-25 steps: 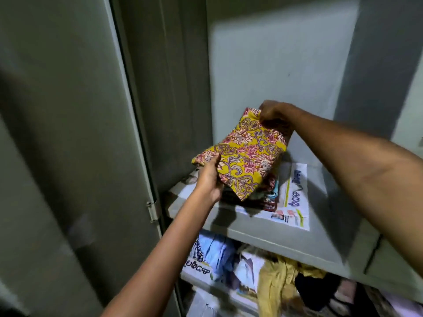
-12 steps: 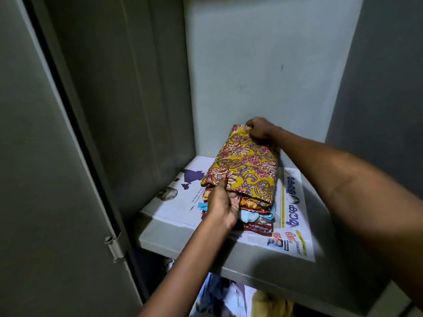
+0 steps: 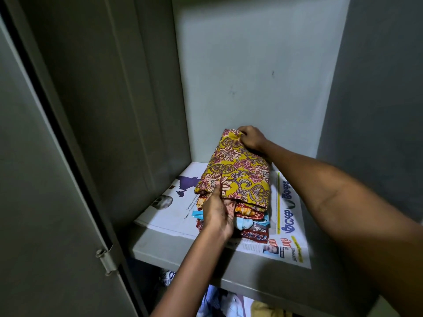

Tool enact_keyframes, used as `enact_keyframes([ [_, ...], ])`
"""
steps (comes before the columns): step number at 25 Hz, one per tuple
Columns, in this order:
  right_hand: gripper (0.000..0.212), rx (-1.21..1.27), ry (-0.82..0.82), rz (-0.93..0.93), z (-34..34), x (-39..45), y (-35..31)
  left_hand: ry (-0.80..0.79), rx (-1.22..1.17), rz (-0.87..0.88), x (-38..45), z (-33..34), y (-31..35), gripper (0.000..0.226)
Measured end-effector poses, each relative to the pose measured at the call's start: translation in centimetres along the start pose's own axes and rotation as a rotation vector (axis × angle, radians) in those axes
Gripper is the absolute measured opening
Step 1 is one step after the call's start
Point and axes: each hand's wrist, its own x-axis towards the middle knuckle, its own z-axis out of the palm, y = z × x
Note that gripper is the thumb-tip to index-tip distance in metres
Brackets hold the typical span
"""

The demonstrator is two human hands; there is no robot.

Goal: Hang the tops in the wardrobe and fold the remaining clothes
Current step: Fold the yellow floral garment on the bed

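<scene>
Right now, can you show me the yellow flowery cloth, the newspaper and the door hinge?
yellow flowery cloth (image 3: 238, 170), head view, middle of its top face.
newspaper (image 3: 289, 221), head view, bare right strip with the big letters.
door hinge (image 3: 107, 259), head view, its metal knuckle.

Yellow floral cloth (image 3: 235, 170) now down on the stack (image 3: 249, 221), no longer held in air; my hands (image 3: 218, 216) still grip its ends.
</scene>
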Motion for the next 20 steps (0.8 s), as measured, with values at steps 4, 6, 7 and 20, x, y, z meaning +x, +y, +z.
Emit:
enact_keyframes([
  [4,0.035,-0.196,-0.09,0.022,1.3,-0.9,0.3,-0.028,0.157,-0.014,-1.2,-0.5,1.2,0.022],
  [6,0.045,-0.229,-0.121,0.062,0.7,-1.2,0.7,-0.013,0.473,0.089,-1.2,-2.5,3.7,0.035],
  [7,0.046,-0.196,-0.073,0.073,0.1,-1.2,0.7,0.087,0.75,0.241,-1.4,-3.7,5.4,0.042],
  [20,0.054,-0.339,-0.244,0.113,3.5,-5.6,0.8,-0.217,2.255,0.44,6.6,3.0,1.9,0.076],
])
